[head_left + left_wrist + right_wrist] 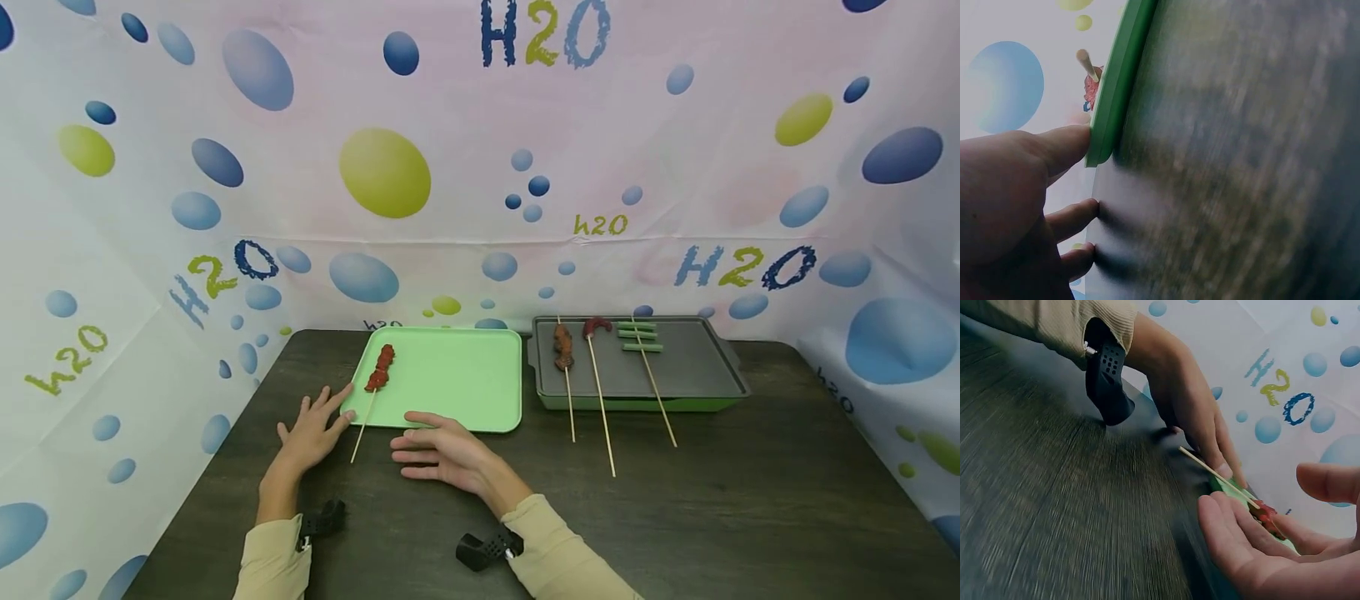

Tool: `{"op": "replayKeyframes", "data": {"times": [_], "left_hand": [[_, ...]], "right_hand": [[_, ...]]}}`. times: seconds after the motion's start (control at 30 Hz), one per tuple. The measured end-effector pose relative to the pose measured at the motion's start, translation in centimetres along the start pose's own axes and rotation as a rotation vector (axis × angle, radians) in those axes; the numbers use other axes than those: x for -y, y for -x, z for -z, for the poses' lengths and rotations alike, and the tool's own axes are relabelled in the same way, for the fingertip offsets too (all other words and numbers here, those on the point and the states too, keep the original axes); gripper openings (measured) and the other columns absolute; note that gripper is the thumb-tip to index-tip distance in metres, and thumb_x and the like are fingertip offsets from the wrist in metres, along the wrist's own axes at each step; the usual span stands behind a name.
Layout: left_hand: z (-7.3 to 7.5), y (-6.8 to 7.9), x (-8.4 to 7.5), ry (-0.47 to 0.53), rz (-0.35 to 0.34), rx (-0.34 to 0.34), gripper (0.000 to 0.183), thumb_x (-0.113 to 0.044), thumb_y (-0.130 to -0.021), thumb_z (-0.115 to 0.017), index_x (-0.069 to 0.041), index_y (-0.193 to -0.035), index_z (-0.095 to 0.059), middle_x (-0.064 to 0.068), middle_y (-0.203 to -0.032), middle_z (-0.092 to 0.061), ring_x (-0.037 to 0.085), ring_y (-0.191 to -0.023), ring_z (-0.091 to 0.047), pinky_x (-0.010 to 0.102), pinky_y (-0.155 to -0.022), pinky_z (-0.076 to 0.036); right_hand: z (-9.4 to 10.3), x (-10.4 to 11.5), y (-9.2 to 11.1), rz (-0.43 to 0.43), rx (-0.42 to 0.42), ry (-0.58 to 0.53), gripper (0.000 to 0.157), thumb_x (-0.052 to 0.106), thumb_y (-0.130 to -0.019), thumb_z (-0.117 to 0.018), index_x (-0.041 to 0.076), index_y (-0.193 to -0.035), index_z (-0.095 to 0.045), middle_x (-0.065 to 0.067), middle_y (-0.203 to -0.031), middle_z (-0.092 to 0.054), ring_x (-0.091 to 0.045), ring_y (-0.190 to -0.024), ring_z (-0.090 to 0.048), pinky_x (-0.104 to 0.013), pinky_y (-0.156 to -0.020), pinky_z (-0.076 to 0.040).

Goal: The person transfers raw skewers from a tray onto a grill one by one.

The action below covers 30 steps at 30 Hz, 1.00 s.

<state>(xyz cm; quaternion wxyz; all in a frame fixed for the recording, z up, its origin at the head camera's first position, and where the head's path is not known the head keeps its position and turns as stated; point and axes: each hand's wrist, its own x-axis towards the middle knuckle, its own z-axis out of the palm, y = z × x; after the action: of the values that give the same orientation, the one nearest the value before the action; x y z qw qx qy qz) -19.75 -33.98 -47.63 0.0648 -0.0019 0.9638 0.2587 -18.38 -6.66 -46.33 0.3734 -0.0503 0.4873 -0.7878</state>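
Note:
A light green tray lies on the dark table with one skewer of red meat chunks at its left side, the stick jutting over the front rim. My left hand is spread at the tray's front left corner. In the left wrist view the thumb touches the green rim, with other fingertips on the table. My right hand hovers at the tray's front edge, palm turned left, fingers extended and holding nothing. The right wrist view shows its loosely bent fingers in front of the skewer.
A grey grill pan with a green base stands right of the tray. Across it lie a brown meat skewer, a skewer with a dark red curled piece and a skewer of green pieces, their sticks overhanging the front. A printed sheet hangs behind.

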Motion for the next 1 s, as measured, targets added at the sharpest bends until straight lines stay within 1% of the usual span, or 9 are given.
{"op": "replayKeyframes", "data": {"times": [0.13,0.33,0.47,0.73,0.9,1.0], "left_hand": [[0.4,-0.1,-0.2,-0.011,-0.001,-0.005,0.065,-0.041,-0.109,-0.049,-0.012,-0.163,-0.029,0.035,-0.164,-0.011,0.064,-0.146,0.002,0.089,-0.098,0.007],[0.3,0.1,-0.4,-0.003,0.013,0.019,0.065,-0.041,-0.109,-0.048,-0.012,-0.163,-0.028,0.035,-0.164,-0.010,0.064,-0.146,0.003,0.088,-0.098,0.007],[0.2,0.2,-0.4,0.002,0.010,0.019,0.064,-0.041,-0.109,-0.047,-0.011,-0.163,-0.027,0.035,-0.164,-0.010,0.064,-0.147,0.002,0.089,-0.098,0.008],[-0.1,-0.3,-0.1,0.000,0.020,0.043,0.067,-0.048,-0.110,-0.043,-0.013,-0.164,-0.025,0.034,-0.165,-0.007,0.063,-0.147,0.006,0.088,-0.098,0.009],[0.1,0.0,0.2,-0.002,0.010,0.029,0.067,-0.048,-0.109,-0.044,-0.012,-0.163,-0.027,0.035,-0.164,-0.009,0.064,-0.146,0.004,0.089,-0.097,0.008],[0.1,0.0,0.0,-0.004,0.002,0.025,0.067,-0.047,-0.109,-0.045,-0.011,-0.163,-0.028,0.036,-0.163,-0.009,0.065,-0.146,0.003,0.090,-0.096,0.008]], "right_hand": [[-0.8,-0.4,-1.4,-0.002,-0.006,-0.052,0.059,0.012,-0.107,-0.054,0.004,-0.161,-0.032,-0.027,-0.142,-0.057,-0.041,-0.131,-0.057,-0.052,-0.105,-0.048],[-1.6,-1.2,-3.0,-0.010,-0.022,-0.089,0.059,0.011,-0.107,-0.054,0.007,-0.161,-0.031,-0.027,-0.144,-0.054,-0.043,-0.133,-0.054,-0.053,-0.106,-0.047],[-1.9,-1.3,-3.9,-0.020,-0.030,-0.122,0.062,0.010,-0.107,-0.054,0.008,-0.163,-0.028,-0.027,-0.143,-0.055,-0.043,-0.132,-0.055,-0.054,-0.106,-0.047],[-2.0,-1.1,-5.4,-0.070,-0.048,-0.193,0.064,0.007,-0.106,-0.052,0.004,-0.163,-0.023,-0.028,-0.137,-0.059,-0.047,-0.129,-0.056,-0.057,-0.105,-0.046],[-2.8,-1.4,-6.2,-0.089,-0.041,-0.245,0.061,0.002,-0.106,-0.049,0.002,-0.162,-0.025,-0.029,-0.136,-0.060,-0.047,-0.129,-0.057,-0.058,-0.106,-0.045],[-2.9,-1.3,-6.4,-0.087,-0.038,-0.262,0.058,-0.001,-0.106,-0.048,0.002,-0.161,-0.029,-0.029,-0.134,-0.061,-0.047,-0.128,-0.058,-0.057,-0.107,-0.044]]}}
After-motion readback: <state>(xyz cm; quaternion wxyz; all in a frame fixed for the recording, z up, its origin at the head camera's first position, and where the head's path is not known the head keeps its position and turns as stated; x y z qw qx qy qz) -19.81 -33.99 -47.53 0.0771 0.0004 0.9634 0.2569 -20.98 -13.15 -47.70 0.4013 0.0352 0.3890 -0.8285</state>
